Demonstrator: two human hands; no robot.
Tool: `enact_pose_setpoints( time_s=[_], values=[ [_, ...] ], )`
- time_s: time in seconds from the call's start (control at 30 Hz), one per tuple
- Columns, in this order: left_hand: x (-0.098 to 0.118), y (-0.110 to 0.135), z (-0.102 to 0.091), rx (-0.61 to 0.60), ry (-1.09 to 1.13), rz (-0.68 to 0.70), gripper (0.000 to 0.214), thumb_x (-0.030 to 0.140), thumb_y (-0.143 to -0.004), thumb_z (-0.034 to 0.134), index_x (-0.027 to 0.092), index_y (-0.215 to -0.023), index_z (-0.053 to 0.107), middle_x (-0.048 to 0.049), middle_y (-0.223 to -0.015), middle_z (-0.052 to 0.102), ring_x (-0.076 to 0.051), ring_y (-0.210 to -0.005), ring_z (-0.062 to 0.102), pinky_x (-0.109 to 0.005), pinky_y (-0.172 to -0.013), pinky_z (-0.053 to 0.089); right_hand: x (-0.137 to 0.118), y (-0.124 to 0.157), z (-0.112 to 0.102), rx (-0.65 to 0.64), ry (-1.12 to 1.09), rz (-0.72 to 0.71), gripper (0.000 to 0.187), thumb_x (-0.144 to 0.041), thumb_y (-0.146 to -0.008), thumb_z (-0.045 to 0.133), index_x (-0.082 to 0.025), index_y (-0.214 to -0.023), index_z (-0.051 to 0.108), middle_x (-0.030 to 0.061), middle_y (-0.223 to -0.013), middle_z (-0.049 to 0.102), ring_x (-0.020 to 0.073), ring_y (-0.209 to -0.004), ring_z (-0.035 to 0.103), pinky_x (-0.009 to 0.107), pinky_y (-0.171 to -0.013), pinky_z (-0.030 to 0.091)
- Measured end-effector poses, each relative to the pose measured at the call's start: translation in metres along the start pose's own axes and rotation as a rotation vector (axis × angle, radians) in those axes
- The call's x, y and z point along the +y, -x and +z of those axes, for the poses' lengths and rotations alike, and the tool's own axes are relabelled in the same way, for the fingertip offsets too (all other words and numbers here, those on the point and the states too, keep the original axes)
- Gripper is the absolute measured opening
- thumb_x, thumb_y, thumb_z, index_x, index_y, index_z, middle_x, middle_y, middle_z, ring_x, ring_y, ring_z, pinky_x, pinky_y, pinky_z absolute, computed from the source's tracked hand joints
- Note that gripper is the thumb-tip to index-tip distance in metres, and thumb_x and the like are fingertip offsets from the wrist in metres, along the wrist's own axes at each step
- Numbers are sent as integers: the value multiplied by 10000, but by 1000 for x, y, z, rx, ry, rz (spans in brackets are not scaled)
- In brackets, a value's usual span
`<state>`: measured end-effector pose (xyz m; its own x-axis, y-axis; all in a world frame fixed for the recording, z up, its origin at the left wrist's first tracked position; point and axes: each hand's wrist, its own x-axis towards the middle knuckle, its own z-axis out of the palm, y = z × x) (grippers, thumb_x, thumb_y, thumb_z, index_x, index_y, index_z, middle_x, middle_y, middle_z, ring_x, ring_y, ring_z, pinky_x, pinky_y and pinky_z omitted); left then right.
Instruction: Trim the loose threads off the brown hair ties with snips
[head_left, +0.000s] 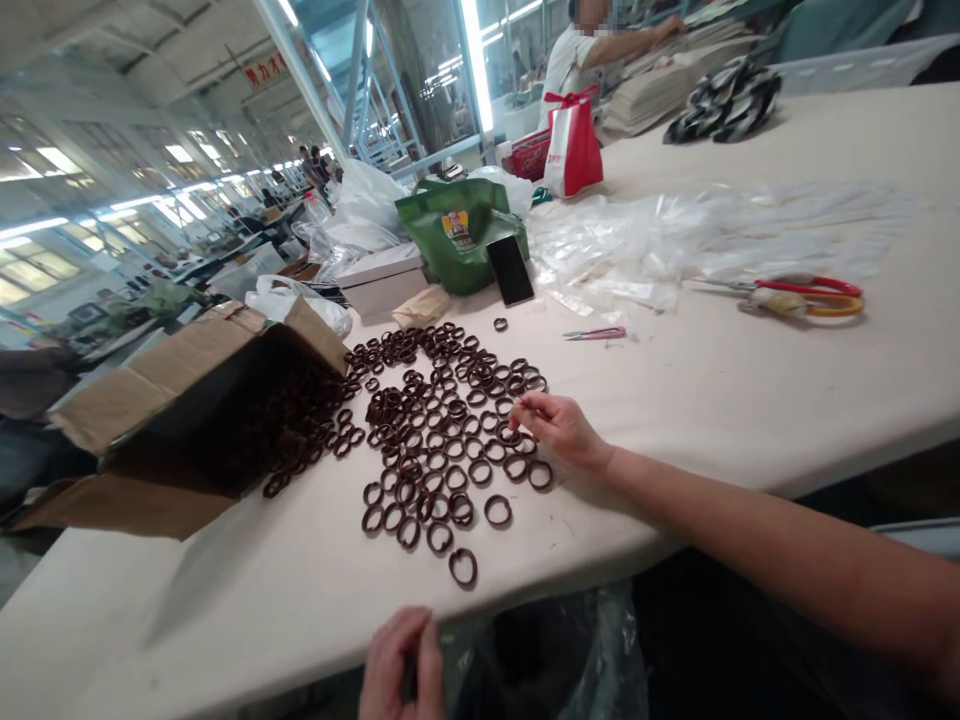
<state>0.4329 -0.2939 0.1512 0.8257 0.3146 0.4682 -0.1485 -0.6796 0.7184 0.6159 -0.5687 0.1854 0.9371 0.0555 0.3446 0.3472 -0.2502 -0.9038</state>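
Many small dark brown rings [456,478] lie spread on the pale tabletop, some overlapping. At the right side of this spread is my right hand [562,432], its fingers pinched together at a dark brown ring by the fingertips. My left hand [401,665] is at the table's front edge, below the rings, with its fingers curled toward the thumb. A dark gap shows between its thumb and fingers; what is in it, if anything, I cannot make out. More rings fill an open cardboard box [161,385] tipped on its side at the left and spill from its mouth.
Thread snips [595,334] and large scissors [806,297] lie on the right. Behind the rings stand a green pouch [450,240], a phone [510,270] and a white box [384,283]. Clear plastic bags [652,235] and a red-white bag [574,150] lie farther back, near another person [566,65].
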Motion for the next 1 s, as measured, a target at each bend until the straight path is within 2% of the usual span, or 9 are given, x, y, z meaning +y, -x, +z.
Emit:
enact_pose_setpoints(
  time_s=[0.07,0.17,0.23,0.33,0.43,0.57,0.77,1.0],
  values=[
    [-3,-45,-5,-29,-124,27,289,450,-875,591,227,-1021,701,-81,-1138,695,-239,-989,658,-361,-854,549,4,1,2,-38,29,-6,328,-422,-931,525,-175,-743,634,19,-683,643,131,-613,546,251,-605,427],
    [-13,-102,6,-150,-253,16,515,554,-877,520,192,-1223,639,-136,-1339,609,-304,-1220,571,-494,-1073,437,4,3,1,-43,75,-41,337,-412,-952,490,-184,-750,635,22,-705,652,146,-660,585,264,-661,455],
    [-20,-128,23,-223,-286,8,607,588,-879,474,162,-1290,604,-163,-1390,571,-314,-1313,503,-501,-1139,365,4,2,-3,-3,81,-48,355,-408,-978,446,-190,-767,631,27,-728,660,152,-683,605,272,-690,472],
    [-26,-145,48,-304,-313,14,633,575,-881,462,139,-1320,595,-182,-1413,548,-316,-1348,473,-488,-1157,341,4,-2,-7,54,176,-66,328,-399,-991,441,-201,-821,640,43,-814,688,168,-768,640,284,-756,492],
    [-26,-145,61,-341,-325,84,598,559,-878,487,138,-1276,636,-185,-1369,579,-328,-1321,493,-506,-1150,342,5,-1,-6,41,321,-105,280,-365,-995,450,-205,-909,663,68,-1001,711,184,-895,658,298,-825,498],
    [-18,-128,58,-326,-268,152,541,553,-889,499,164,-1225,668,-159,-1321,619,-308,-1271,533,-498,-1131,373,-1,10,6,-61,376,-132,269,-337,-1002,457,-206,-939,684,71,-1121,708,187,-1002,652,305,-896,498],
    [-4,-93,47,-313,-133,78,470,574,-862,551,225,-1130,715,-102,-1253,677,-289,-1182,607,-490,-1059,464,-25,38,31,-220,192,-124,290,-338,-1017,437,-189,-978,682,75,-1050,718,179,-989,642,316,-938,493],
    [4,-56,31,-336,-14,71,332,454,-884,583,227,-1078,727,-87,-1206,713,-263,-1141,649,-449,-1015,514,-44,76,52,-271,-43,-35,320,-380,-1011,435,-185,-976,687,76,-1012,707,179,-962,639,309,-921,494]
  ],
)
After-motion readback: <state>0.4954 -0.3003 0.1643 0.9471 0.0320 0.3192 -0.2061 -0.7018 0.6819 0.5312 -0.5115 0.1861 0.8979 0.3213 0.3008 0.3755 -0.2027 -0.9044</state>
